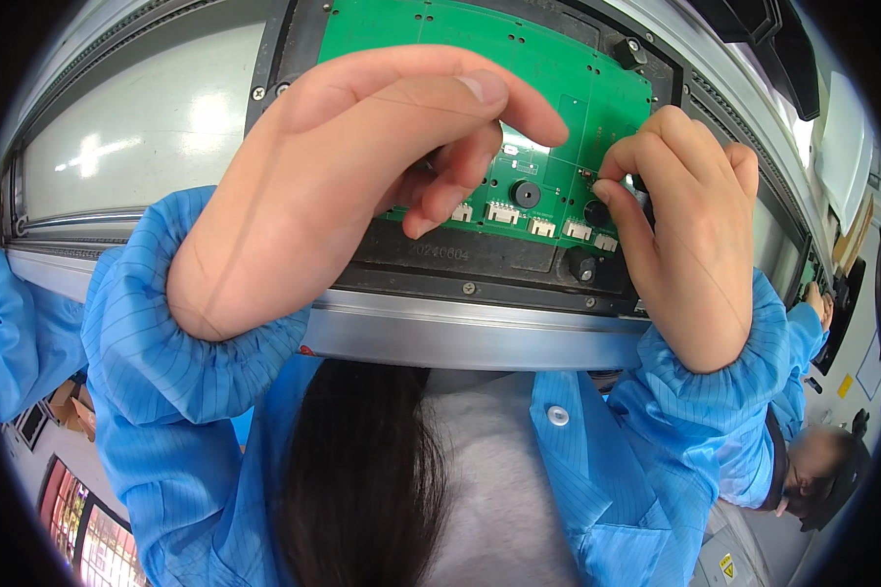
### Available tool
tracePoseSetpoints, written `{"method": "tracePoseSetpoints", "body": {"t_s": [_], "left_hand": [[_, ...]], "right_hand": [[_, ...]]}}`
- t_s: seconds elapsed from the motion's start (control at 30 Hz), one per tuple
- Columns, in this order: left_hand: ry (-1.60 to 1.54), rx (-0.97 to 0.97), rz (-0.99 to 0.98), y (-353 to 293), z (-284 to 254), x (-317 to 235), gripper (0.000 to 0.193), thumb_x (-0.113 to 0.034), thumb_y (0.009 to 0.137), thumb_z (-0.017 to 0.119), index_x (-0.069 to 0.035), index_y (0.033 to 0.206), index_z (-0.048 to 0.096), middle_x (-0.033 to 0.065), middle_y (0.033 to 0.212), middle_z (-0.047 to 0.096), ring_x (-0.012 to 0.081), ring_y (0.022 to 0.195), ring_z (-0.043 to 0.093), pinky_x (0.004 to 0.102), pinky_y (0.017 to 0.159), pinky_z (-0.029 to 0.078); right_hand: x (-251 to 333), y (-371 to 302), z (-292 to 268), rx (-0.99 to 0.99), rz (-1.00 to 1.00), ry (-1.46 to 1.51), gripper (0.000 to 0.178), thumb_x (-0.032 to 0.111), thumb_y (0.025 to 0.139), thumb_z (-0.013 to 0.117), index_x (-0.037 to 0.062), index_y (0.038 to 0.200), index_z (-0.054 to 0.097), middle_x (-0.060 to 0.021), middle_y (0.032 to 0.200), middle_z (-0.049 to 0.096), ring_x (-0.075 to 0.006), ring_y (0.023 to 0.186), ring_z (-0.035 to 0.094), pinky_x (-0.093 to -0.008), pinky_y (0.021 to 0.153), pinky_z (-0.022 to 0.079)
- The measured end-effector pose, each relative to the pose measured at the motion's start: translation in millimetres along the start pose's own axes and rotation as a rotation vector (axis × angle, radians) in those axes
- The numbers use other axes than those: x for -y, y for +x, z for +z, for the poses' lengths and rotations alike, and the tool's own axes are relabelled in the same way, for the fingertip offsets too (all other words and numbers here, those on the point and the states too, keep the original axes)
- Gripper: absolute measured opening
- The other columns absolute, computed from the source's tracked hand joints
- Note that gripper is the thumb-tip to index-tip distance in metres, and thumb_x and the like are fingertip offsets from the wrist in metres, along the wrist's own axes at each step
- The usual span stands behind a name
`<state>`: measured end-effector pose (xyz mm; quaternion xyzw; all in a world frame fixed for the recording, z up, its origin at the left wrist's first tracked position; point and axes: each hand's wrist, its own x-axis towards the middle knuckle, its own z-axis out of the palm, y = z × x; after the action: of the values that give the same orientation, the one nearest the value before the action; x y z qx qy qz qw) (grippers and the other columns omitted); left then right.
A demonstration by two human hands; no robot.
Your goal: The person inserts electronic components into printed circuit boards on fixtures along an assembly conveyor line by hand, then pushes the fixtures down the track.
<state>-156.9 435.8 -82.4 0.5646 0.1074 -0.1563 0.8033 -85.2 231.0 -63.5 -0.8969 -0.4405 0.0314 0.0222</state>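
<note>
A green circuit board (440,39) lies in a black carrier frame (421,256) in front of me. White connectors (502,212) line its near edge, with a round black buzzer (526,194) just behind them. My left hand (362,147) hovers over the board's left part, index finger stretched out and the other fingers bent apart; its palm is hidden. Thumb and index finger of my right hand (680,191) pinch together at the board's right side, beside a second round black part (597,211). Whatever is between those fingertips is too small to make out.
A metal rail (470,333) runs along the near side of the carrier. Black clamp knobs (582,264) stand at the board's corners. To the left lies a pale shiny panel (157,137). Another person (812,470) in blue is at the right, and a blue sleeve (24,333) shows at the far left.
</note>
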Motion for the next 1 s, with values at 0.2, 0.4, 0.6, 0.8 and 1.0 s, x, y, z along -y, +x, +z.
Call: {"method": "tracePoseSetpoints", "body": {"t_s": [0.2,0.4,0.6,0.8,1.0], "left_hand": [[-0.016,0.003,0.007,1.0,1.2,2.9,0.037,-0.024,0.096,0.038,0.005,0.103,0.059,0.0023,0.071,0.041,0.0092,0.058,0.037,0.0197,0.050,0.029],[-0.021,0.009,0.012,-0.7,4.7,2.1,0.038,-0.026,0.096,0.039,0.006,0.103,0.059,0.0023,0.069,0.041,0.0086,0.056,0.037,0.0194,0.048,0.029],[-0.004,0.016,0.025,-1.1,3.3,3.2,0.040,-0.028,0.095,0.040,0.007,0.102,0.058,0.0023,0.067,0.042,0.0081,0.054,0.037,0.0191,0.047,0.029],[-0.030,0.000,0.019,-2.1,1.0,5.2,0.041,-0.030,0.096,0.041,0.007,0.102,0.058,0.0022,0.067,0.042,0.0078,0.054,0.037,0.0186,0.047,0.029],[-0.064,0.002,0.024,-3.5,-3.8,6.9,0.042,-0.031,0.096,0.041,0.007,0.101,0.058,0.0021,0.066,0.042,0.0075,0.054,0.036,0.0181,0.047,0.029]], "right_hand": [[-6.3,-2.4,-1.8,0.028,0.003,0.090,0.016,0.000,0.072,0.066,0.0084,0.081,0.057,-0.0014,0.084,0.048,-0.0165,0.073,0.045,-0.0296,0.079,0.029],[-11.7,-8.1,-0.3,0.055,0.051,0.179,0.014,-0.001,0.072,0.067,0.0072,0.080,0.058,-0.0007,0.084,0.050,-0.0144,0.072,0.045,-0.0282,0.080,0.029],[-7.7,-8.8,0.4,0.043,0.083,0.185,0.013,-0.001,0.072,0.067,0.0066,0.080,0.059,-0.0006,0.083,0.050,-0.0138,0.072,0.045,-0.0274,0.080,0.029],[-3.5,-8.2,1.2,0.046,0.114,0.196,0.013,-0.001,0.072,0.067,0.0064,0.080,0.059,-0.0008,0.082,0.050,-0.0144,0.072,0.045,-0.0272,0.079,0.029],[-1.9,-5.7,1.0,0.049,0.125,0.176,0.013,-0.001,0.072,0.066,0.0063,0.079,0.058,-0.0010,0.082,0.050,-0.0150,0.073,0.045,-0.0270,0.079,0.030]]}}
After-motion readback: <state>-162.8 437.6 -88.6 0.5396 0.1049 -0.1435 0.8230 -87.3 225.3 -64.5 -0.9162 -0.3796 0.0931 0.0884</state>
